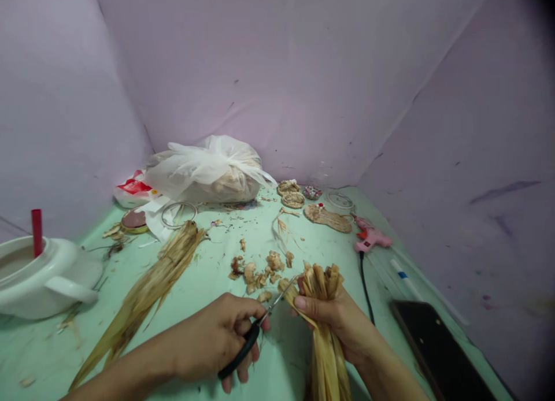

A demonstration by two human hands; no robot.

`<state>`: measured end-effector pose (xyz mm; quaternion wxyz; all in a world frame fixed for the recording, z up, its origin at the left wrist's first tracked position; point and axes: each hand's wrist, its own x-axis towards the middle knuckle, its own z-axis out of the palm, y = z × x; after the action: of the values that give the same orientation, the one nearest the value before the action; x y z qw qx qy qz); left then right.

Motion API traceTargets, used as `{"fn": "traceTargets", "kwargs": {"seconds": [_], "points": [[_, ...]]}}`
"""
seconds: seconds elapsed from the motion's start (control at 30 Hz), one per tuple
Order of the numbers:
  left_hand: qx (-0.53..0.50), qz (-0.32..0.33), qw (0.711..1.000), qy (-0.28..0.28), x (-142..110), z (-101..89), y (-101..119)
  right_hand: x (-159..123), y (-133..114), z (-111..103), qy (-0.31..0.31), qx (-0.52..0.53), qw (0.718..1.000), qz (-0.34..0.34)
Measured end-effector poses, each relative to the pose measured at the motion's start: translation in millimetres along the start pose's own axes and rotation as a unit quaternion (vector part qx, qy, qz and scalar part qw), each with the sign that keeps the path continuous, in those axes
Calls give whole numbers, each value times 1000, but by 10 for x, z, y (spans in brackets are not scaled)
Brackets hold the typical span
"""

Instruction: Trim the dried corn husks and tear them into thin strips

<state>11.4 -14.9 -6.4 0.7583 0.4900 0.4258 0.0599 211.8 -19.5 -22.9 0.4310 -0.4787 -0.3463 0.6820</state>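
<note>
My left hand point(212, 331) is closed on black-handled scissors point(243, 353), their blades pointing up and to the right. The blade tips meet a loose strip at the edge of a bundle of dried corn husks point(326, 355). Around that bundle my right hand point(344, 314) is wrapped, its thumb across the front near the cut upper ends. Trimmed husk scraps point(255, 277) lie just beyond the scissors. A second bundle of dried husks point(147, 294) rests on the table to the left of my left hand.
On the green table point(217, 245), a white pot point(52, 282) with a red stick stands left. A tied plastic bag point(208, 170) sits at the back. Woven sole-shaped point(328, 217) and round pieces point(293, 200), a pink glue gun point(370, 237) and a phone point(437, 349) lie right.
</note>
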Motion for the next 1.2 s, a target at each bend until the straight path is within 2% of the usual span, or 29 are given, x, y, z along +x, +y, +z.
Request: {"fn": "traceTargets", "kwargs": {"seconds": [0.17,0.5,0.7,0.9,1.1,1.2], "points": [[-13,7,1000,-16,33,-4,-64,14,7,-15,13,13,1000,5],[1,-31,999,-15,20,4,3,25,56,-71,3,5,1000,14],[-25,30,999,-7,42,-17,-88,8,47,-1,-44,14,999,6],[-20,-8,1000,-22,43,-49,-83,6,39,24,-57,28,998,-1],[-19,-14,999,-33,43,-46,-77,-5,26,21,-68,24,997,-8],[-15,-10,1000,-25,47,-26,-47,-8,25,22,-53,10,999,0]]}}
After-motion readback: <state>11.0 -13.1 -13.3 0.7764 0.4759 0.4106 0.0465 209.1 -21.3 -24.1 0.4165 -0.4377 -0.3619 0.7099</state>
